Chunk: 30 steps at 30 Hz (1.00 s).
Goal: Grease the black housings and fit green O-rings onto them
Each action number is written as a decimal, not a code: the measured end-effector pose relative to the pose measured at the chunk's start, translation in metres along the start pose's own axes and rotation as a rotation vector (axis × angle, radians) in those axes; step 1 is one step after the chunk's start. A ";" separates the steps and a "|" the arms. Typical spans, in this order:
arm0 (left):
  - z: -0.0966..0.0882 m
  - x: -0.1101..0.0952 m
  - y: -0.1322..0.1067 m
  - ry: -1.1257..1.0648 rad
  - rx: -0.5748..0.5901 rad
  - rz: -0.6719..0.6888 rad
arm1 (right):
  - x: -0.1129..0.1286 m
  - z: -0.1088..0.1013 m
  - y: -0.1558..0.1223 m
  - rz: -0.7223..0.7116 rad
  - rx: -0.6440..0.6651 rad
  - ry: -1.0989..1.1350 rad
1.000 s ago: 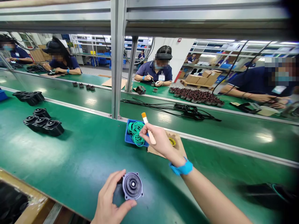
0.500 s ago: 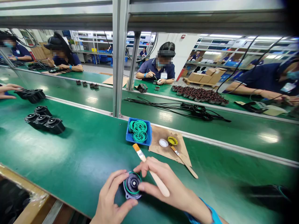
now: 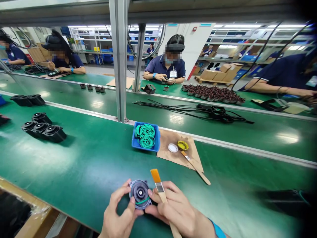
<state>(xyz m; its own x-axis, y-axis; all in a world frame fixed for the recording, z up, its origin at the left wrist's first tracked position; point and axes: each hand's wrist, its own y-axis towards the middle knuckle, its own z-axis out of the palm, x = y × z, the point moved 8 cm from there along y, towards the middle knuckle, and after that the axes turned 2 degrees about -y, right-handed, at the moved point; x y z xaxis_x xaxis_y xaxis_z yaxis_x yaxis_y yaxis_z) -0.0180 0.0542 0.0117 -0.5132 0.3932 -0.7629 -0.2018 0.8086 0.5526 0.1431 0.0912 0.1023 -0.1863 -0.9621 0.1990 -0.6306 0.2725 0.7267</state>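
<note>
Over on the far left, three black motor housings [image 3: 27,100] sit in a row by the metal rail, and nearer, a tight cluster of four black housings [image 3: 44,127] stands on the green workbench [image 3: 86,172]. Moving right, the left hand [image 3: 120,210] has its fingers and thumb closed around the left side of a round dark housing [image 3: 140,191], open face up at the near edge of the bench. Look at that green sealing ring [image 3: 143,201], a bright arc across the near side of the face! Beyond it, a blue bin [image 3: 135,145] holds a tangle of green rings [image 3: 147,135]. The right hand [image 3: 177,210] is doing double duty: a flat paintbrush [image 3: 159,187] tucked in its grip, bristles pointing far, thumb and fingertip against the housing's right side. Further right, stained cardboard [image 3: 163,153] carries a white disc [image 3: 172,147], a yellow-rimmed pot [image 3: 182,145] touching or just beside it, and a second brush [image 3: 198,170] whose handle reaches onto the bench. Far right, black cables [image 3: 213,112] sprawl; near right, a dark part [image 3: 287,201] is blurred.
</note>
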 end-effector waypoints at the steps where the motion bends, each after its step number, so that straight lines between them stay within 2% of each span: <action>1: 0.002 0.006 -0.003 -0.044 -0.023 -0.103 | 0.004 0.000 0.000 -0.030 0.002 -0.009; 2: 0.004 0.010 -0.006 -0.067 -0.030 -0.174 | 0.007 0.001 -0.001 -0.059 0.000 -0.022; 4: 0.006 0.011 -0.008 -0.048 -0.031 -0.217 | 0.011 0.002 -0.001 -0.101 -0.011 -0.042; 6: 0.002 0.008 -0.005 0.004 -0.020 -0.180 | 0.011 0.002 -0.001 -0.118 -0.020 -0.024; 8: -0.002 0.001 0.003 0.025 0.025 -0.070 | 0.005 0.001 0.002 -0.069 -0.035 0.078; 9: -0.005 -0.004 0.007 0.032 0.049 0.004 | -0.003 -0.001 0.004 0.010 -0.050 0.167; 11: -0.010 -0.012 0.015 0.075 0.075 0.120 | -0.026 -0.005 0.006 0.270 -0.088 0.393; 13: -0.013 -0.010 0.022 0.126 0.086 0.106 | -0.047 -0.007 0.002 0.537 -0.131 0.634; 14: -0.012 -0.006 0.024 0.132 0.106 0.057 | -0.052 -0.009 0.000 0.616 -0.153 0.741; 16: -0.005 0.000 0.025 0.106 0.183 -0.036 | -0.057 -0.017 -0.001 0.658 -0.214 0.886; 18: 0.004 0.003 0.024 0.092 0.261 -0.073 | -0.058 -0.026 0.000 0.647 -0.239 0.899; 20: 0.008 0.003 0.024 0.119 0.305 -0.073 | -0.060 -0.031 0.001 0.676 -0.212 0.799; 23: 0.009 0.003 0.027 0.131 0.321 -0.067 | -0.062 -0.025 0.001 0.806 -0.099 0.735; 27: 0.005 0.000 0.030 0.132 0.282 -0.058 | -0.058 -0.001 -0.009 1.049 0.034 0.948; 30: 0.003 -0.001 0.029 0.146 0.277 -0.053 | -0.053 0.013 -0.014 1.121 0.119 1.037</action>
<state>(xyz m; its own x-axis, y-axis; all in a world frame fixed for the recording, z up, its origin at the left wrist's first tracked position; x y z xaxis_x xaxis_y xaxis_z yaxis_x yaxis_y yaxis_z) -0.0204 0.0785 0.0274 -0.6261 0.2967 -0.7211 -0.0070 0.9226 0.3857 0.1526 0.1385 0.0730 -0.0327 0.1634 0.9860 -0.5928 0.7911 -0.1508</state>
